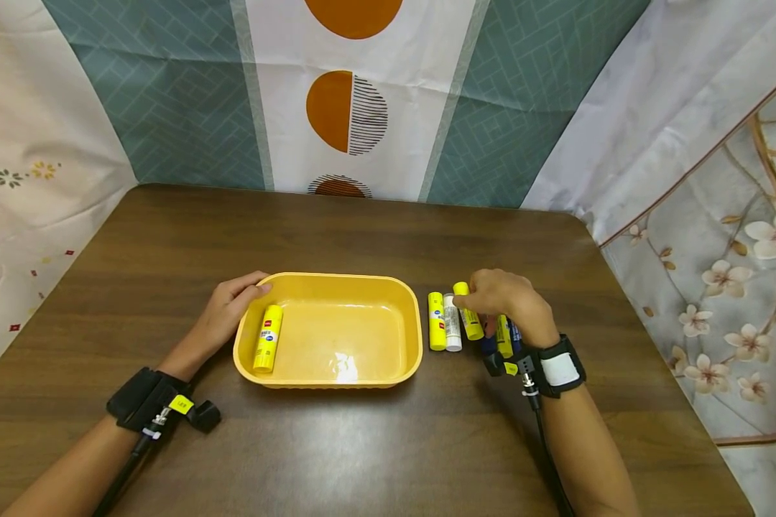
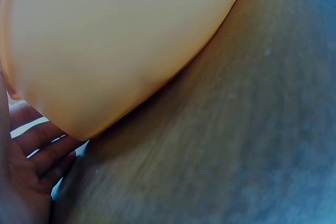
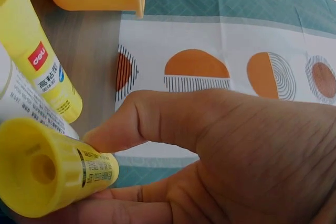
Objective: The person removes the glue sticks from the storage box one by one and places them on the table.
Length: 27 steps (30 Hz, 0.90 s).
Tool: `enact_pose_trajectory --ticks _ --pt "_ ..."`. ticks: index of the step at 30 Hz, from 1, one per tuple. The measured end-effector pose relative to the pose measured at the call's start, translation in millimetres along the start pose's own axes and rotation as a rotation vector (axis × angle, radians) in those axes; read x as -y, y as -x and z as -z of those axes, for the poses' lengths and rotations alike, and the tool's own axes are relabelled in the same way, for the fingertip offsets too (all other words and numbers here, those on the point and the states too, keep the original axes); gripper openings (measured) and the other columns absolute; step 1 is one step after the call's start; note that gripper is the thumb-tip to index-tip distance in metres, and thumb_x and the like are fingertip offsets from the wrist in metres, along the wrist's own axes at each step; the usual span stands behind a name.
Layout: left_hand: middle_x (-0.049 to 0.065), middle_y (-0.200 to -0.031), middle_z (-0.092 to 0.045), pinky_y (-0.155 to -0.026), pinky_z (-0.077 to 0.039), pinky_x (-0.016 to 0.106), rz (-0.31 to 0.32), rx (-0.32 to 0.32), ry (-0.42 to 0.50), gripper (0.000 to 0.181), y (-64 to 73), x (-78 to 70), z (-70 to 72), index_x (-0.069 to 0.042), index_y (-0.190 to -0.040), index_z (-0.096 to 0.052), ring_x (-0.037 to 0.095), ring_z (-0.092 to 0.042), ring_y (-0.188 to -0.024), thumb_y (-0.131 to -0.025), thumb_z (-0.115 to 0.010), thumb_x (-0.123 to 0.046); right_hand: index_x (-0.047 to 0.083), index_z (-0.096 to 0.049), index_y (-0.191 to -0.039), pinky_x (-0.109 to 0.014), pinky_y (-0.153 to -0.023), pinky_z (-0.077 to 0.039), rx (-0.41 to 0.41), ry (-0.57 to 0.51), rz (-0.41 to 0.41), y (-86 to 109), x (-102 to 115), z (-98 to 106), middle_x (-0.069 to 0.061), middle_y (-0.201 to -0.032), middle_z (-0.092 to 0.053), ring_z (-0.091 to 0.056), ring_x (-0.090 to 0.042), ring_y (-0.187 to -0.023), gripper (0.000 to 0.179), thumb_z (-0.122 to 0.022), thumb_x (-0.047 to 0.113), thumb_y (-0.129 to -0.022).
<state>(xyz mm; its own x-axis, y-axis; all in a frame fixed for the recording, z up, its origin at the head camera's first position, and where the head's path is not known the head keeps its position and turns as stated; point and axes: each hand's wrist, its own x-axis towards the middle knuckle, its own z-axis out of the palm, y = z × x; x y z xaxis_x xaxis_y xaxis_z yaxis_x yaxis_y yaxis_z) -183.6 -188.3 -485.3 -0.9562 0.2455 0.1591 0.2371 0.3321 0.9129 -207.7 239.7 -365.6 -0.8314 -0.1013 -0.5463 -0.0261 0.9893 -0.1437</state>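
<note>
My left hand (image 1: 233, 305) holds the upper left corner of a yellow plastic tray (image 1: 336, 330), thumb at the rim and fingers against the outer wall. Inside, at the tray's left end, lies a yellow glue stick (image 1: 268, 339). To the right of the tray, my right hand (image 1: 507, 294) pinches another yellow glue stick (image 3: 97, 169) between thumb and fingers, its hollow base toward the wrist camera. Beside it lie a white glue stick (image 1: 452, 323) and a yellow one with a red label (image 1: 437, 322). My right hand partly hides the things under it.
Right of the held stick are another yellow glue stick (image 1: 504, 337) and a dark blue one (image 1: 516, 336), partly covered by the wrist camera. All stand on a brown wooden table (image 1: 336, 452). A patterned curtain (image 1: 187, 93) hangs along the table's far edge.
</note>
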Motion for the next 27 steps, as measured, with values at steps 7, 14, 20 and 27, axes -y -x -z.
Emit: enact_pose_trajectory --ticks 7,14,20,27 --pt "0.018 -0.115 -0.067 -0.081 -0.054 0.017 -0.009 -0.005 0.004 0.034 -0.6 -1.2 1.4 -0.003 -0.129 -0.065 0.015 -0.065 -0.093 -0.108 -0.045 -0.023 0.007 -0.063 -0.093 -0.036 -0.068 -0.049 0.015 -0.007 0.009 0.1 -3.9 -1.5 -0.006 -0.072 -0.07 -0.072 -0.021 -0.062 0.041 -0.055 0.046 -0.101" --pt "0.017 -0.117 -0.066 -0.082 -0.054 0.019 0.004 0.011 0.018 0.035 -1.5 1.1 -1.4 -0.003 -0.129 -0.065 0.017 -0.065 -0.094 -0.109 -0.045 -0.024 0.006 -0.065 -0.087 -0.039 -0.068 -0.054 0.035 -0.022 0.015 0.5 -4.8 -8.8 -0.007 -0.071 -0.07 -0.072 -0.022 -0.063 0.043 -0.056 0.046 -0.1" --pt "0.018 -0.116 -0.067 -0.082 -0.054 0.019 -0.004 0.006 0.021 0.035 -2.1 1.5 -1.6 -0.003 -0.129 -0.065 0.017 -0.064 -0.093 -0.109 -0.045 -0.024 0.006 -0.069 -0.077 -0.042 -0.072 -0.055 0.042 -0.034 0.001 1.9 -5.9 -10.2 -0.008 -0.068 -0.072 -0.072 -0.022 -0.061 0.047 -0.057 0.045 -0.1" --pt "0.018 -0.116 -0.067 -0.082 -0.053 0.017 -0.015 0.005 0.011 0.035 -2.5 0.1 -0.8 -0.002 -0.128 -0.065 0.017 -0.063 -0.093 -0.109 -0.045 -0.023 0.006 -0.072 -0.083 -0.038 -0.067 -0.057 0.072 -0.099 0.01 1.4 -5.6 -11.3 -0.006 -0.072 -0.073 -0.072 -0.021 -0.062 0.038 -0.058 0.036 -0.1"
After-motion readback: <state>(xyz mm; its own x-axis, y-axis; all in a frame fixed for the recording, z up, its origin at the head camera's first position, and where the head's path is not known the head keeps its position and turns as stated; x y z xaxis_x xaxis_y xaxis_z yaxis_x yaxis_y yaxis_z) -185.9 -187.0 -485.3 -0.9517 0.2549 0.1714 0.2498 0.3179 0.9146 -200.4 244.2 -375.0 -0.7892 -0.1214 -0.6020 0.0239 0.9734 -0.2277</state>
